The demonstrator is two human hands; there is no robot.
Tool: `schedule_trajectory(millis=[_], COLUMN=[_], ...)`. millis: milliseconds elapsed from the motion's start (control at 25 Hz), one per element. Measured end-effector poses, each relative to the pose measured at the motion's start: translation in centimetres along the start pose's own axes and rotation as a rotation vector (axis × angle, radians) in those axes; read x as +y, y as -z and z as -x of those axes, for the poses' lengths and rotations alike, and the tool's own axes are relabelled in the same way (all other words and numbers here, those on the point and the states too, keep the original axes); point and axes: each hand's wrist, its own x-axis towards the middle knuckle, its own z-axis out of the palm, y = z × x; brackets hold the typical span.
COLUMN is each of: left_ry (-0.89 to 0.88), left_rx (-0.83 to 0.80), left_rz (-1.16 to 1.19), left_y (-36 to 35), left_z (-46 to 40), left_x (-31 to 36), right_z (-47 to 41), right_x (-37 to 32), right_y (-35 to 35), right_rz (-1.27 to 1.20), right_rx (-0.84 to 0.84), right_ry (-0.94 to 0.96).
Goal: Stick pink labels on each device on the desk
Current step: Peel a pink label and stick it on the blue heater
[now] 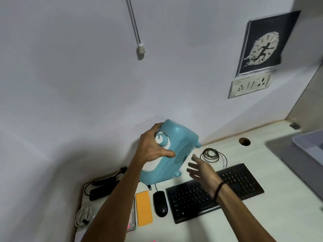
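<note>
My left hand point(154, 146) grips a blue projector point(174, 154) by its top, around the white dial, and holds it tilted above the desk's back edge. Just right of the projector my right hand point(202, 169) hovers with fingers spread and holds nothing, a black band on its wrist. Below lie a black keyboard point(241, 182), a black mouse point(160, 203) and an orange flat device point(143, 207). A bit of pink point(128, 226) shows at the edge of a clear sleeve under my left forearm; most of it is hidden.
A black adapter with cable point(103, 186) and a coiled white cable point(83, 215) lie at the desk's left end. A thin wire coil point(210, 154) sits behind the keyboard, near a cable hole point(244, 141). A grey laptop point(307, 147) stands at the right. A wall socket point(250, 86) is above.
</note>
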Motion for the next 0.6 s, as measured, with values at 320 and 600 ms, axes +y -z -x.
schedule_trajectory(millis=[320,600], left_ry=[0.057,0.08], left_rx=[-0.396,-0.502], left_rz=[-0.421,-0.475], left_y=[-8.0,-11.6], left_z=[-10.9,-14.9], left_x=[-2.0,-5.1], right_z=[-8.8,-14.1], right_x=[3.1,3.8], right_y=[-0.7,-0.5], right_rz=[-0.4,-0.447], right_rx=[-0.04,-0.047], right_ry=[-0.2,-0.317])
